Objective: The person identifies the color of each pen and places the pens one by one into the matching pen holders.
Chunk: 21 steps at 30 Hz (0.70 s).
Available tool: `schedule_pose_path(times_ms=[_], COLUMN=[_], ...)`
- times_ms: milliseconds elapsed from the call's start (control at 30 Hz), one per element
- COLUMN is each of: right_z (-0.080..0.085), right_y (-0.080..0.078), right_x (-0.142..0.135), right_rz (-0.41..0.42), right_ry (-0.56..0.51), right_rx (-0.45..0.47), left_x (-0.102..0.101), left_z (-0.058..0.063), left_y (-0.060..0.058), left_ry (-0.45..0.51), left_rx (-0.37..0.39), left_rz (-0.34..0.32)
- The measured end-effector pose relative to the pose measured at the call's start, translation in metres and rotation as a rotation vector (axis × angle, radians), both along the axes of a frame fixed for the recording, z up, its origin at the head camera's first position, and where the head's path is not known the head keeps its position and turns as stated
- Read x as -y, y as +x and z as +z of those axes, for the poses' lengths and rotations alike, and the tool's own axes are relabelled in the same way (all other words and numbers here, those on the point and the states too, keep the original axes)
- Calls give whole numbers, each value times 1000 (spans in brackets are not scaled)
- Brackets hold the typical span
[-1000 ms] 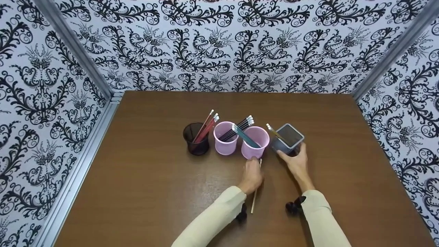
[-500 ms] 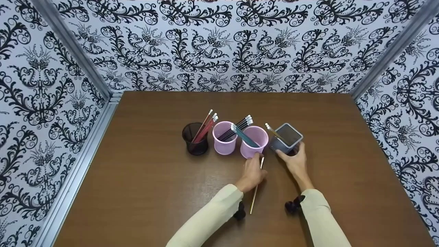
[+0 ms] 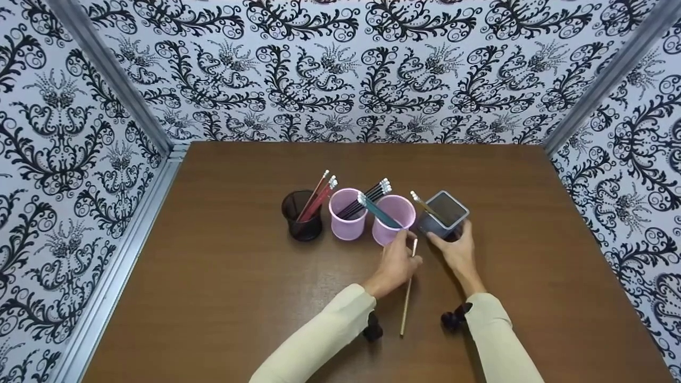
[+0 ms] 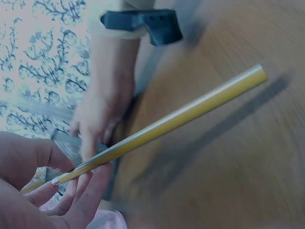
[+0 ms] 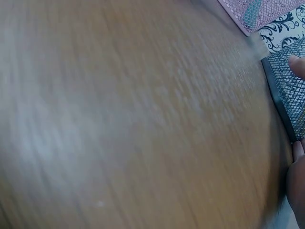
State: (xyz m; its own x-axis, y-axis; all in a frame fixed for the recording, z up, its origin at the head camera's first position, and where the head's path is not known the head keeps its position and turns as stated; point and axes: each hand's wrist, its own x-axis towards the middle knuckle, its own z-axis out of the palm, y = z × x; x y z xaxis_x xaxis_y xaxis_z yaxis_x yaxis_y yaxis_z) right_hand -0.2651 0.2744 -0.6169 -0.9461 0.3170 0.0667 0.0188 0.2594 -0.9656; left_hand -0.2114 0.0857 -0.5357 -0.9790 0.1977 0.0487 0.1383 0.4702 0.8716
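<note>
My left hand [image 3: 395,266] pinches a yellow pencil [image 3: 407,303] near its white eraser end, in front of the right-hand pink cup [image 3: 384,235]. In the left wrist view the pencil's other end points away over the table, its shadow falling beside it. My right hand [image 3: 460,258] grips the near lower side of a square dark mesh pencil holder [image 3: 433,229], thumb and fingers spread around a corner. Yellow pencils [image 3: 424,204] lean inside that holder, erasers up. The right wrist view catches only part of the hand at the mesh wall [image 5: 286,90].
Teal pencils [image 3: 376,211] lean in the right-hand pink cup. Left of it stand another pink cup [image 3: 348,230] with black pencils [image 3: 367,200] and a round black mesh cup [image 3: 306,230] with red pencils [image 3: 318,205]. Patterned walls [image 3: 340,80] border the brown table [image 3: 223,255].
The left hand, with the yellow pencil, has shifted slightly right and away from me. The pencil's eraser end now shows beside the fingers. My right hand stays on the square holder.
</note>
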Motion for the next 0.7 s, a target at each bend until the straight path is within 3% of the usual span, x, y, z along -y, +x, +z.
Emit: schedule_pose_path(times_ms=[267, 500, 700], right_z=[0, -1, -1], right_y=[-1, -2, -2], right_x=[0, -1, -2], right_rz=[2, 20, 11], right_ry=[3, -37, -28], right_rx=[5, 6, 4], left_x=[-6, -4, 0], left_z=[24, 47, 64], left_y=[1, -14, -28], left_ry=[73, 189, 167], left_rx=[-22, -88, -151], left_rz=[-14, 31, 83])
